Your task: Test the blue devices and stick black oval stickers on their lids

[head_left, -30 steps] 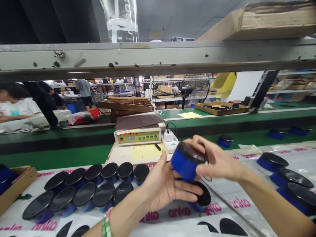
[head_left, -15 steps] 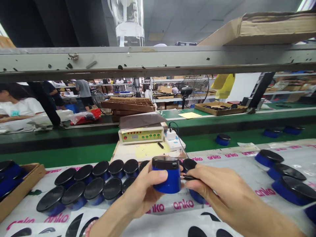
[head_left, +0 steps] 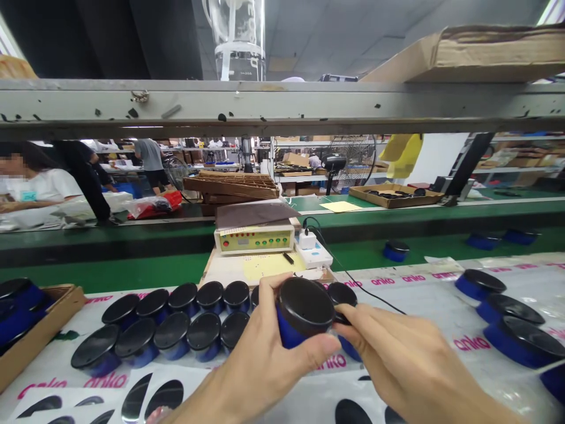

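Over the printed desk (head_left: 424, 383), left fingers (head_left: 270, 288) clench a blue-and-black canister (head_left: 304, 307) while right fingers (head_left: 357, 330) pinch a thin black lead (head_left: 375, 301) against it. Testing looks like the step in hand; the next move calls for a steady hold.

Rows of round canisters (head_left: 172, 330) sit on a printed plastic sheet (head_left: 419, 318) in front of you, with more off to your right. A wooden tray (head_left: 39, 335) lies at the sheet's left edge. Behind the rows, an electronic test box (head_left: 255, 239) stands on a board, a power strip (head_left: 314, 256) just to its right, and a conveyor belt (head_left: 110, 274) runs behind the sheet.
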{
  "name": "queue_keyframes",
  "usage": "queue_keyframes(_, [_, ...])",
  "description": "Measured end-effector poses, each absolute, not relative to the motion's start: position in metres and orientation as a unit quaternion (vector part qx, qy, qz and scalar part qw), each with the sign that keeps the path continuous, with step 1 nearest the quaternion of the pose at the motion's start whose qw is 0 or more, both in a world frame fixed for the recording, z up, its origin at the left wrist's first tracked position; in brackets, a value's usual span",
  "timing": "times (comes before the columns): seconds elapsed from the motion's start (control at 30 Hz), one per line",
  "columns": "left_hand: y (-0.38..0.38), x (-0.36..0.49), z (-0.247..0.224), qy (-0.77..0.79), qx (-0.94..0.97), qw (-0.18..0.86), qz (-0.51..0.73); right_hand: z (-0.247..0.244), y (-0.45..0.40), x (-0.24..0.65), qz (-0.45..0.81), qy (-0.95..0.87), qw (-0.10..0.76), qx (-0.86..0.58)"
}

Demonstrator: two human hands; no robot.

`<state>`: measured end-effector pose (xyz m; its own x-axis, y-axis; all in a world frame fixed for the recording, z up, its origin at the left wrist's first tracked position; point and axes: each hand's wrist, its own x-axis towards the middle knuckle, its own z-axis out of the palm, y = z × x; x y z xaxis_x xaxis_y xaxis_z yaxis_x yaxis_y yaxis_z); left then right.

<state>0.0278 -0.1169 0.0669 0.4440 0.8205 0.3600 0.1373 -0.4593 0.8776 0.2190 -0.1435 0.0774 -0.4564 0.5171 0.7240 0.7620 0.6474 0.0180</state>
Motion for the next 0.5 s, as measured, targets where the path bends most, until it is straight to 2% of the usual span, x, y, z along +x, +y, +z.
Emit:
queue_keyframes(0.13, [-0.114,0.032,0.062,0.292,0.843,0.082,0.445,0.058,-0.135,0.224,-0.011,-0.835,0.375,-0.403])
queue_keyframes(0.2, [-0.114,0.035,0.061,0.238,0.852,-0.065,0.461,0.052,-0.135,0.226,-0.012,-0.827,0.408,-0.387])
queue_keyframes(0.27, [-0.114,0.038,0.063,0.168,0.848,-0.152,0.479,0.049,-0.137,0.228,-0.026,-0.824,0.427,-0.372])
queue_keyframes(0.4, [-0.118,0.044,0.067,0.111,0.837,-0.189,0.501,0.045,-0.14,0.229,-0.051,-0.83,0.432,-0.348])
queue_keyframes(0.5, [-0.119,0.042,0.062,0.124,0.865,-0.09,0.478,0.043,-0.141,0.229,-0.064,-0.833,0.427,-0.345])
